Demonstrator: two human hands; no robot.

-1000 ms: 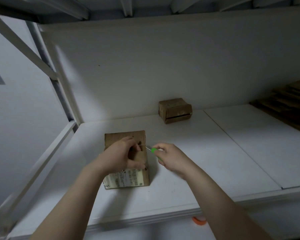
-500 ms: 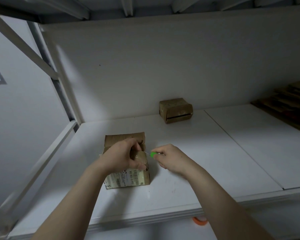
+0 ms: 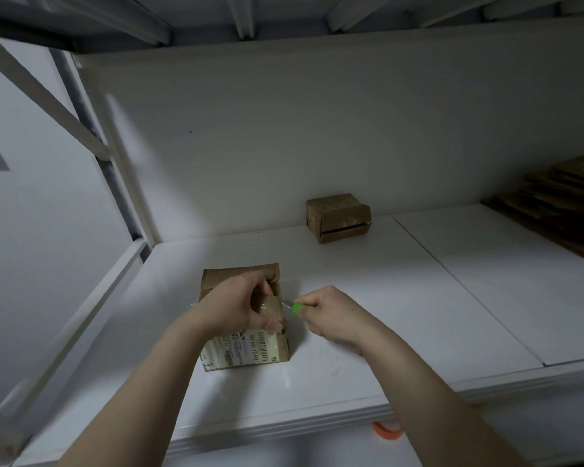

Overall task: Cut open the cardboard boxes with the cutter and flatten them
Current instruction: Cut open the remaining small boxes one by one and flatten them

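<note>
Your white shelf board (image 3: 368,348) is backed by a white panel (image 3: 317,129), and the labelled cardboard box (image 3: 250,348) stands on the board near its front edge. Far right of that box lies a stack of flattened cardboard (image 3: 560,210), and behind it, against the panel, sits a second small box (image 3: 338,217). Your left hand (image 3: 233,308) curls over the labelled box's top and grips it. Your right hand (image 3: 331,315), just right of the box, is closed round the green cutter (image 3: 296,308), blade pointing at its upper right edge.

Cutter (image 3: 297,308) rt of near box (image 3: 250,348)
</note>
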